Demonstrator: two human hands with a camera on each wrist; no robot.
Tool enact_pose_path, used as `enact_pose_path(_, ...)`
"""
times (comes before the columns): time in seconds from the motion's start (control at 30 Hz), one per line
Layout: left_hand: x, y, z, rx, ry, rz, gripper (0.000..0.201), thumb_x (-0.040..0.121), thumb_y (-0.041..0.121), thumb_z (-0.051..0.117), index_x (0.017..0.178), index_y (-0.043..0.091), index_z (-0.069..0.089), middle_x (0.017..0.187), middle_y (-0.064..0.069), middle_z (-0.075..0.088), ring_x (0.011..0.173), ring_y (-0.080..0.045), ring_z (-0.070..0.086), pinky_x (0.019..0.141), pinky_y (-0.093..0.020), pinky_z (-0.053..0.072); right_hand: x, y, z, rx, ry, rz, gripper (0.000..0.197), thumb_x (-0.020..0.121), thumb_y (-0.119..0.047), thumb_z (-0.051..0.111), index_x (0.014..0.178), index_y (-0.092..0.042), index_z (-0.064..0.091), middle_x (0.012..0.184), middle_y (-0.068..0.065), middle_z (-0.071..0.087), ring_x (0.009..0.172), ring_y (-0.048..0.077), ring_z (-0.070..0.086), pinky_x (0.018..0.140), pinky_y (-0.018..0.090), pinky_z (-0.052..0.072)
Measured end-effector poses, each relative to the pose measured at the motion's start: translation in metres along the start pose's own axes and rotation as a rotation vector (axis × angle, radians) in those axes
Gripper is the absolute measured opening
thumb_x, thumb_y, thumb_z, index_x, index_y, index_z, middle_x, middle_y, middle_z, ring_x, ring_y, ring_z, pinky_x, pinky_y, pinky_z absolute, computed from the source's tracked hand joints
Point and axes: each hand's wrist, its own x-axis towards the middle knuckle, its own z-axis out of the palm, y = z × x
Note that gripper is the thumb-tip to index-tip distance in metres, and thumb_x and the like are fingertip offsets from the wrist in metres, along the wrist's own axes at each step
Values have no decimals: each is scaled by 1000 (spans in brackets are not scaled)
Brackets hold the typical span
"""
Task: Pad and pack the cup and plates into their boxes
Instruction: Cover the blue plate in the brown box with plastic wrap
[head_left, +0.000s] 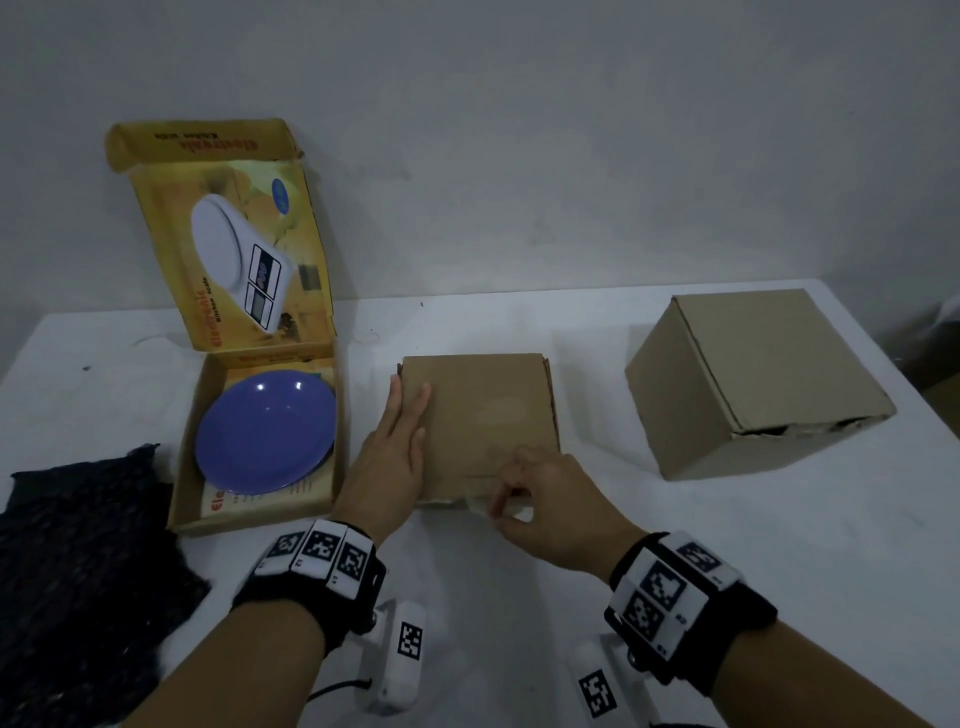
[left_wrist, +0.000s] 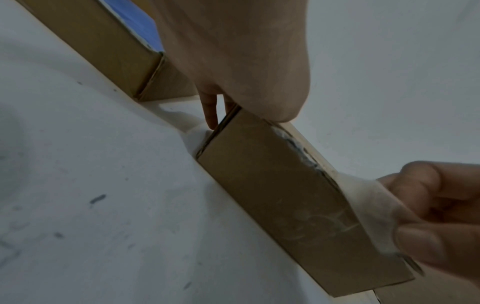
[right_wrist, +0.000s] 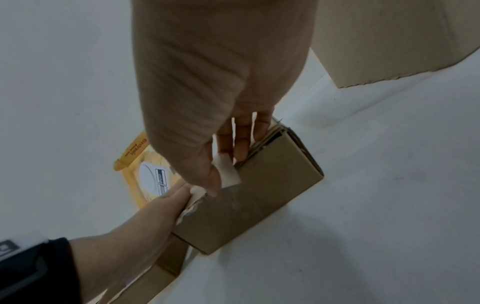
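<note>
A flat brown cardboard box (head_left: 480, 423) lies closed in the middle of the white table (head_left: 675, 545). My left hand (head_left: 402, 441) lies flat on the box's left top edge, fingers straight. At the near edge my right hand (head_left: 511, 496) pinches a white padding sheet (left_wrist: 374, 207) that sticks out from under the lid (right_wrist: 228, 171). To the left, a blue plate (head_left: 266, 434) sits in an open yellow kitchen-scale box (head_left: 260, 441), lid propped upright. No cup is visible.
A larger closed brown cube box (head_left: 753, 379) stands at the back right. A dark padding cloth (head_left: 83, 571) lies at the table's left near edge. The wall rises right behind the table.
</note>
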Motion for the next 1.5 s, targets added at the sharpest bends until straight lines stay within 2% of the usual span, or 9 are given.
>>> enact_pose_path(0.37, 1, -2, 1, -5, 11, 3, 50, 101, 26, 28, 149, 36, 17, 159, 11, -4, 131, -24, 42, 95, -34, 46, -9, -1, 14, -2, 52, -75, 29, 78, -6, 62, 98, -26, 52, 81, -9, 64, 74, 11, 59, 66, 31, 52)
enact_pose_path(0.53, -1, -1, 1, 3, 19, -2, 49, 101, 31, 26, 149, 38, 16, 159, 12, -4, 131, -25, 42, 98, -35, 45, -12, 9, 34, -433, 259, -392, 39, 61, 4, 70, 86, -17, 48, 65, 1, 61, 55, 17, 54, 54, 17, 29)
enact_pose_path(0.8, -3, 1, 0, 9, 18, -25, 50, 101, 29, 27, 149, 38, 13, 159, 13, -6, 128, -23, 44, 94, -29, 43, -1, 10, 43, -733, 323, -534, 24, 77, 0, 46, 65, -16, 60, 57, 1, 55, 50, 18, 51, 50, 26, 38)
enact_pose_path(0.97, -2, 3, -1, 20, 20, -55, 50, 101, 29, 27, 149, 35, 14, 159, 11, -7, 121, -23, 49, 86, -27, 45, -6, 23, 46, -747, 179, -473, 2, 76, -15, 62, 75, -14, 63, 74, 5, 66, 69, 23, 59, 64, 32, 47)
enact_pose_path(1.1, 0, -1, -2, 22, -9, -50, 50, 101, 29, 27, 149, 38, 13, 159, 13, -6, 120, -23, 51, 81, -29, 48, 5, 12, 21, -523, 323, -442, 23, 73, -32, 70, 84, -13, 61, 80, 6, 61, 71, 24, 53, 65, 32, 39)
enact_pose_path(1.2, 0, -3, 0, 19, -7, -44, 50, 101, 29, 28, 148, 38, 15, 159, 12, -4, 114, -24, 56, 77, -30, 50, 25, 10, 2, -536, 219, -174, 77, 65, -64, 65, 123, -16, 48, 123, 14, 53, 110, 33, 53, 91, 43, 42)
enact_pose_path(1.27, 1, -2, 0, 22, -7, -49, 50, 101, 29, 29, 148, 38, 15, 159, 12, -4, 109, -23, 58, 76, -32, 52, 34, 16, 2, -556, 52, -50, 99, 66, -80, 46, 145, -24, 24, 153, 15, 24, 142, 32, 22, 112, 51, 22)
enact_pose_path(1.37, 0, -2, -1, 27, -2, -44, 51, 100, 29, 29, 149, 37, 15, 159, 12, -4, 106, -20, 58, 73, -29, 51, 40, 25, 17, -576, 2, -33, 97, 72, -84, 29, 150, -31, 6, 159, 12, -1, 147, 27, -4, 117, 54, 6)
enact_pose_path(1.5, 0, -2, 0, 28, 0, -40, 51, 101, 28, 29, 148, 38, 15, 159, 13, -6, 111, -19, 56, 77, -32, 52, 40, 29, 27, -631, 47, -20, 95, 73, -80, 39, 150, -28, 16, 157, 16, 14, 146, 30, 11, 114, 56, 14)
